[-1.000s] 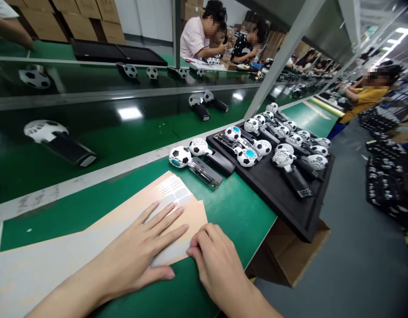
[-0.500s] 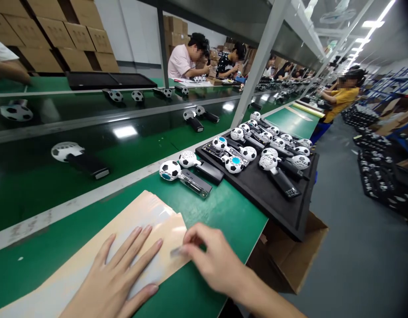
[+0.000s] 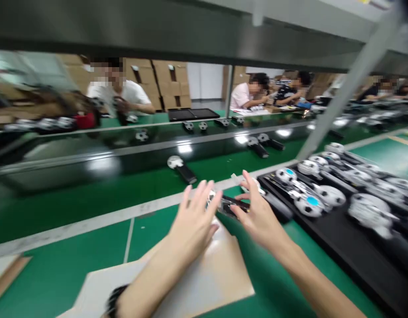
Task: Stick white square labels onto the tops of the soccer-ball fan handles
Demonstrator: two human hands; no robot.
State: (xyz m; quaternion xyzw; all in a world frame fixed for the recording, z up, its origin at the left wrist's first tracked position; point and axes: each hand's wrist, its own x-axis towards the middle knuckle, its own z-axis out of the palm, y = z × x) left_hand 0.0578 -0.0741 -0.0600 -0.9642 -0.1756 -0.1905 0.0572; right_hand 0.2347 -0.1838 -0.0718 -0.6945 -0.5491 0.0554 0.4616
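Note:
My left hand (image 3: 195,216) reaches over the far end of a stack of pale sheets (image 3: 220,274), its fingers stretched out. Just beyond its fingertips lies a handheld device (image 3: 228,205) with a soccer-ball head and dark handle, partly hidden by both hands. My right hand (image 3: 257,214) is at the handle end, thumb and fingers apart; whether it touches the handle is unclear. A small whitish piece (image 3: 235,177) shows by its index fingertip, too blurred to name. A second soccer-ball device (image 3: 278,205) lies behind my right hand.
A black tray (image 3: 326,238) full of soccer-ball devices stands at the right. Across the green bench runs a conveyor belt (image 3: 91,198) carrying a device (image 3: 182,169) and several others. A slanted metal post (image 3: 343,88) rises on the right. Several people sit opposite.
The view has turned left. My left hand has lifted off the sheets and moved forward to the devices. My right hand has left the sheets' edge, opened its pinch and reached forward too.

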